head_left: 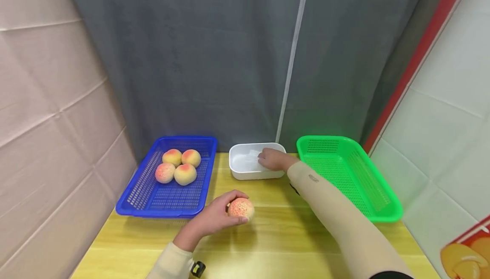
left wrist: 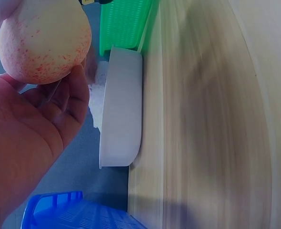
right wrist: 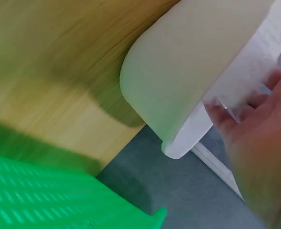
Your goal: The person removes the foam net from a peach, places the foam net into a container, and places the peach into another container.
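Observation:
My left hand holds a peach above the wooden table, fingers and thumb curled round its sides. In the left wrist view, the peach shows pale yellow skin with red speckles. My right hand reaches over the near right rim of a white plastic bin. Its fingertips pinch a thin, whitish, see-through piece, which looks like soft wrapping. More of this pale material shows above the bin's rim in the left wrist view.
A blue basket on the left contains several peaches. On the right stands a green basket, partly behind my right forearm. A grey curtain hangs behind the wooden table, with pale walls on both sides.

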`<state>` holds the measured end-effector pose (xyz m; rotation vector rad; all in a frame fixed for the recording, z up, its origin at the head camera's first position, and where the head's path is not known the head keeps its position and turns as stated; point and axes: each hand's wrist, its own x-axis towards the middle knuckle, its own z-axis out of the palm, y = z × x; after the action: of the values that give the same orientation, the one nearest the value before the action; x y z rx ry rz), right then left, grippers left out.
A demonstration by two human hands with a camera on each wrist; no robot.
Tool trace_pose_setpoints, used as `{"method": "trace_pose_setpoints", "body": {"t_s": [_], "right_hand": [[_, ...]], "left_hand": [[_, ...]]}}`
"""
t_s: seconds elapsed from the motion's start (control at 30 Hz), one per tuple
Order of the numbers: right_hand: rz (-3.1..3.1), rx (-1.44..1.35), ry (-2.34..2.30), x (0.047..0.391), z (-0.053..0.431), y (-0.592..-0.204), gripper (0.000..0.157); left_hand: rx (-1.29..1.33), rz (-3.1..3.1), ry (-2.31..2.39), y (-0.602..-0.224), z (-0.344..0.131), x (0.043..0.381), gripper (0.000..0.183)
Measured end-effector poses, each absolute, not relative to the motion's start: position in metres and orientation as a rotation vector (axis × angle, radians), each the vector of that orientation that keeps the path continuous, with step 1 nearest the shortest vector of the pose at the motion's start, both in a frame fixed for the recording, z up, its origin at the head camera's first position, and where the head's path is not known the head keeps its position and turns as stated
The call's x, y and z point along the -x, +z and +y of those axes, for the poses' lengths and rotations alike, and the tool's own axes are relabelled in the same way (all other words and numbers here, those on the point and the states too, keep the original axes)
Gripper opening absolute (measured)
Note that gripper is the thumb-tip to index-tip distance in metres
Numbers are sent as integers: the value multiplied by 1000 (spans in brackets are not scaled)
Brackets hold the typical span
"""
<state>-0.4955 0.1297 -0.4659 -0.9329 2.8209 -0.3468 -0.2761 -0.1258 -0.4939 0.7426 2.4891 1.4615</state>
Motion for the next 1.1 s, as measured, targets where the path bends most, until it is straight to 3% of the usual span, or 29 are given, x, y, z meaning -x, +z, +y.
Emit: {"method": "trace_pose_setpoints", "body": {"t_s": [0.17, 0.23, 0.4, 0.63, 1.1], "right_hand": [[2736, 701, -586, 496, 131, -463, 77], [2731, 745, -532, 498, 130, -463, 74], [2766, 933, -317, 503, 123, -465, 49], [2797, 851, -194, 501, 109, -463, 58], [2784, 754, -286, 499, 107, -471, 48]], "left_hand": [[-724, 2503, 1462, -492, -128, 273, 59], [-727, 2507, 1465, -491, -129, 273, 57], [-724, 2509, 1466, -494, -130, 274, 57], [-689, 2525, 1451, -496, -133, 275, 60], [-729, 2570, 1423, -484, -137, 276, 59]]}}
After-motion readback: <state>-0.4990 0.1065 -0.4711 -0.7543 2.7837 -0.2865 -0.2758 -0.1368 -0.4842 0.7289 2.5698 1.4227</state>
